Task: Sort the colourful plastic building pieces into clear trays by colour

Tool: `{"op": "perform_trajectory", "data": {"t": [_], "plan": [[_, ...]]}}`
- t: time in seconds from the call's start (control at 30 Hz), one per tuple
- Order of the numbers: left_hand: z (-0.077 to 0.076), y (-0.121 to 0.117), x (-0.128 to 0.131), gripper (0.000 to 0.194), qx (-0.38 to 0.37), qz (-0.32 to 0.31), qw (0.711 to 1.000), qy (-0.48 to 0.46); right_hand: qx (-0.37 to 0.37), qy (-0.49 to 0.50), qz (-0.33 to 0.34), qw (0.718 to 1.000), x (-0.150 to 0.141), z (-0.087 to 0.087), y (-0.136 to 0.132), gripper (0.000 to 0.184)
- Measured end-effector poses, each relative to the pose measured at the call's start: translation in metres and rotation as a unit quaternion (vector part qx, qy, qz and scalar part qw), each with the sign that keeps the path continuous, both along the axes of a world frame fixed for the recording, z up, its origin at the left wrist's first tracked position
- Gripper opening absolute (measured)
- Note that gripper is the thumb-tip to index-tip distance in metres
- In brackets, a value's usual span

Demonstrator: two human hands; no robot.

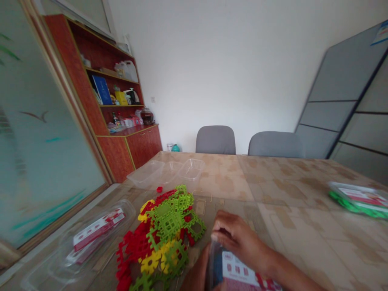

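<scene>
At the bottom of the head view I hold a clear plastic box [236, 273] with a printed red-and-white label and something dark blue inside. My right hand [236, 232] has its fingers curled over the top corner of the box. My left hand [198, 268] grips the box's left side, partly cut off by the frame's bottom edge. To the left of my hands is a heap of plastic building pieces: green ones [168, 218] on top, red ones [136, 244] at the left, and yellow ones [151, 262] near the front.
Clear empty trays [191, 169] stand at the table's far left. Clear lids [127, 206] with label cards [98, 230] lie at the left edge. Another box with green contents [357, 206] sits far right on the patterned table [297, 242]. Grey chairs [216, 139] stand behind.
</scene>
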State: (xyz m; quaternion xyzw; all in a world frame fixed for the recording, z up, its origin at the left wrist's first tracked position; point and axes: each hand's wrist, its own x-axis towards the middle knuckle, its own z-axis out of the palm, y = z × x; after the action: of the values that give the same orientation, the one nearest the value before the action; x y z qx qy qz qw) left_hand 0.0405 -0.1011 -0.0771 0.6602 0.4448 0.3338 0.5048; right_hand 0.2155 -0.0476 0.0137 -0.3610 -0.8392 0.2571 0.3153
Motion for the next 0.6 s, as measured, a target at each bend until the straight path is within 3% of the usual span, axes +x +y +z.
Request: {"op": "perform_trajectory", "data": {"t": [0.1,0.2,0.33,0.43,0.6], "plan": [[-0.005,0.004,0.004,0.093,0.005,-0.015,1.000,-0.017,-0.024,-0.029,0.000,0.999,0.005,0.000,-0.002,0.025],[-0.006,0.003,0.005,0.077,0.065,-0.005,0.998,-0.027,-0.057,-0.041,-0.002,0.998,0.016,0.005,-0.007,0.009],[-0.002,0.000,0.003,0.064,0.120,0.011,0.993,-0.019,-0.111,-0.050,-0.015,0.992,0.035,0.009,-0.012,0.013],[0.004,0.000,0.000,0.064,0.148,-0.008,0.989,-0.022,-0.092,-0.051,-0.037,0.994,0.043,0.011,-0.014,0.026],[0.018,0.003,-0.003,0.053,0.201,-0.019,0.979,0.015,-0.052,-0.035,-0.044,0.997,0.039,0.012,-0.014,0.024]]}}
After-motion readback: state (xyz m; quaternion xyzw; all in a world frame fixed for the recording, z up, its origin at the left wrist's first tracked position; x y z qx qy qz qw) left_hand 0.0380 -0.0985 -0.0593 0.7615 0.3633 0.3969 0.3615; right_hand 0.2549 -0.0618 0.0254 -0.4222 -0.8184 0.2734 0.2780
